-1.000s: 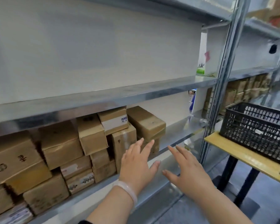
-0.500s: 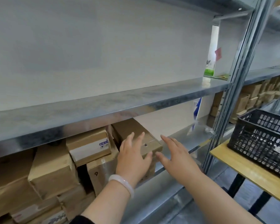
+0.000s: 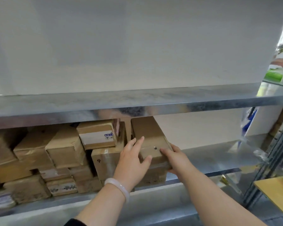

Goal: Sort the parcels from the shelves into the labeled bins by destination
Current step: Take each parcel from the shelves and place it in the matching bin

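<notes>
Brown corrugated cardboard is forming the parcel (image 3: 149, 137) you are taking: an oblong box with crisp edges and a small round hole (image 3: 155, 147) in its top face. It is sitting on top of another carton (image 3: 152, 176) at the right end of the pile, on the lower metal shelf (image 3: 211, 159), just under the lip of the upper shelf (image 3: 137, 101).

Your left hand (image 3: 131, 163) is gripping the left near corner, with fingers lying over the top face and the thumb pressing the near edge. Your right hand (image 3: 175, 159) is wrapping the right near corner, forefinger on top and the other fingers going down the side. Both hands are therefore holding the parcel.

Judging by its size, you are probably handling a light to moderate load. The walls are looking stiff, so the box should be keeping its shape under a firm squeeze. Any glossy taped patch is likely to be slicker than bare board, so you are better off gripping at the corners, as now.

Just beside it on the left, the carton marked 9 (image 3: 104, 160) is standing upright, and a white-labelled carton (image 3: 96, 136) is resting on top of that one. No labelled bin is showing in this view
</notes>
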A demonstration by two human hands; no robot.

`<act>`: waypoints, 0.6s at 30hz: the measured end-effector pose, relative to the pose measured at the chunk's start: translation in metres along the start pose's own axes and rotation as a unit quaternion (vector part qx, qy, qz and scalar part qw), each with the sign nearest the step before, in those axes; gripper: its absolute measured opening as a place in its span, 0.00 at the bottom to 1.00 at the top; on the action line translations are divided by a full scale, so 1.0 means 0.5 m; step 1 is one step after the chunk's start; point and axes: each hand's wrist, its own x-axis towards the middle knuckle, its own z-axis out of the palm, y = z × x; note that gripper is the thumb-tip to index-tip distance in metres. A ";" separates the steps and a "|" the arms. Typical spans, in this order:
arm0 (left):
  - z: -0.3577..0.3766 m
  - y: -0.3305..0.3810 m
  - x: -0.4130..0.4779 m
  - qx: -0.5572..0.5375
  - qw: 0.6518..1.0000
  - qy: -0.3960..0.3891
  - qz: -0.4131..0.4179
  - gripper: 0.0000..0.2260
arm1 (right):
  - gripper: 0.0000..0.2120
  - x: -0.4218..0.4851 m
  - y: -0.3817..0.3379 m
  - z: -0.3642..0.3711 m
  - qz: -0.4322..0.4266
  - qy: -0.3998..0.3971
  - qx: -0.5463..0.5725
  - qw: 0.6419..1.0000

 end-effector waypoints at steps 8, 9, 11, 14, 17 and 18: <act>0.047 0.059 -0.069 -0.134 0.986 0.019 -0.101 0.33 | 0.25 -0.116 0.087 -0.091 -0.057 -0.024 0.042 0.997; 0.056 0.070 -0.082 -0.162 0.980 0.020 -0.113 0.35 | 0.26 -0.130 0.102 -0.101 -0.063 -0.031 0.048 0.996; 0.077 0.087 -0.112 -0.205 0.970 0.030 -0.126 0.37 | 0.26 -0.159 0.125 -0.116 -0.074 -0.052 0.054 0.994; 0.097 0.098 -0.159 -0.236 0.961 0.071 -0.123 0.37 | 0.23 -0.183 0.154 -0.134 -0.086 -0.066 0.047 0.993; 0.091 0.101 -0.203 -0.250 0.956 0.103 -0.113 0.36 | 0.20 -0.196 0.147 -0.152 -0.090 -0.103 0.046 0.990; 0.086 0.103 -0.217 -0.252 0.955 0.111 -0.110 0.35 | 0.23 -0.198 0.139 -0.156 -0.089 -0.120 0.045 0.988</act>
